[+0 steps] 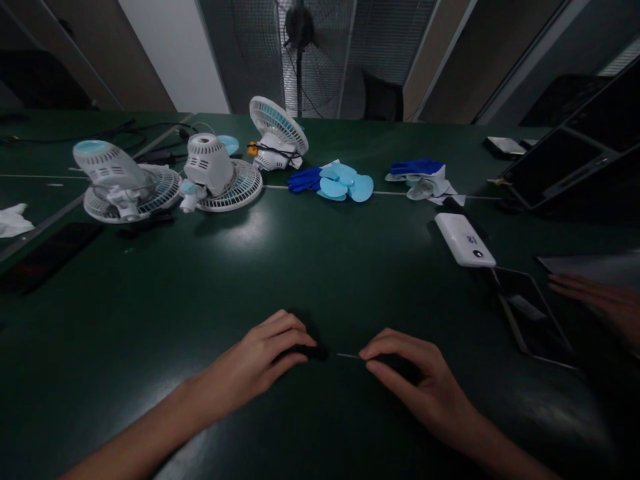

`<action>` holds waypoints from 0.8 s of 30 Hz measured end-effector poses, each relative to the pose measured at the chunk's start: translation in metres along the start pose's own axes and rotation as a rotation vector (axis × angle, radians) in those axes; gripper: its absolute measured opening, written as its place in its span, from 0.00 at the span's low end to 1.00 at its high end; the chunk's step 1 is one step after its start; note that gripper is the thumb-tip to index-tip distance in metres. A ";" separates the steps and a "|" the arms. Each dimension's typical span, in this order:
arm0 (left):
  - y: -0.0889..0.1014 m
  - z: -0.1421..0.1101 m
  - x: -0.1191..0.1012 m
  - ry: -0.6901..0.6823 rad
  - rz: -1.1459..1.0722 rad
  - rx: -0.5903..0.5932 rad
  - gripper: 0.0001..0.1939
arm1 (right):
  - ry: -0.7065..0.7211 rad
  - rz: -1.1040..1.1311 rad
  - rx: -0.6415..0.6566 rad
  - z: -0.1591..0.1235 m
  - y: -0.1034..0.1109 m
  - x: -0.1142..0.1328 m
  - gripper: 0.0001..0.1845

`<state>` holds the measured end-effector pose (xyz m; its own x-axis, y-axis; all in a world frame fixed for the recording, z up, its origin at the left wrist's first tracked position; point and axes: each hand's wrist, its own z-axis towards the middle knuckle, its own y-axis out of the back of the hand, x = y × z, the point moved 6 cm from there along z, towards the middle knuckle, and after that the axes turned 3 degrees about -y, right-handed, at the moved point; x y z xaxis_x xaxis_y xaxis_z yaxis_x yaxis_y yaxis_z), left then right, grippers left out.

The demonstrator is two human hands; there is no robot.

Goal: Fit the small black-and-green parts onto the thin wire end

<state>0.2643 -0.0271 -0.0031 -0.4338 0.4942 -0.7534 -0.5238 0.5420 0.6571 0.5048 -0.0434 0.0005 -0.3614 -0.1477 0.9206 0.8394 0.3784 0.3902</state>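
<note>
My left hand [280, 347] is closed, thumb and fingers pinching a small black piece [319, 353] low over the green table [320, 267]. Its kind cannot be made out in the dim light. Opposite it, my right hand [410, 373] grips what looks like a small screwdriver [349, 356]. The thin metal shaft points left at the black piece, with a short gap between them, and the dark handle is mostly hidden in my palm.
Fan heads [210, 167] stand at the back left. Light-blue fan blades [345, 183] and blue-white gloves [420, 175] lie along the back. On the right are a white power bank [465, 240], a tablet [533, 317] and another person's hand [595, 293].
</note>
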 end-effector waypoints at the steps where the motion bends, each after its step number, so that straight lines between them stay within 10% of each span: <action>1: 0.005 -0.001 0.006 0.002 0.019 -0.010 0.15 | -0.002 -0.001 0.005 0.000 0.000 -0.001 0.09; 13: 0.188 -0.120 0.157 0.579 0.467 -0.540 0.27 | -0.003 -0.004 0.017 -0.001 -0.001 0.000 0.09; 24: 0.214 -0.169 0.177 0.823 0.483 -0.589 0.35 | -0.009 -0.008 0.030 -0.003 0.000 -0.002 0.09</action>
<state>-0.0487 0.0611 0.0001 -0.9236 -0.1526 -0.3516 -0.3397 -0.0992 0.9353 0.5066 -0.0453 -0.0010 -0.3724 -0.1424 0.9171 0.8238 0.4043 0.3973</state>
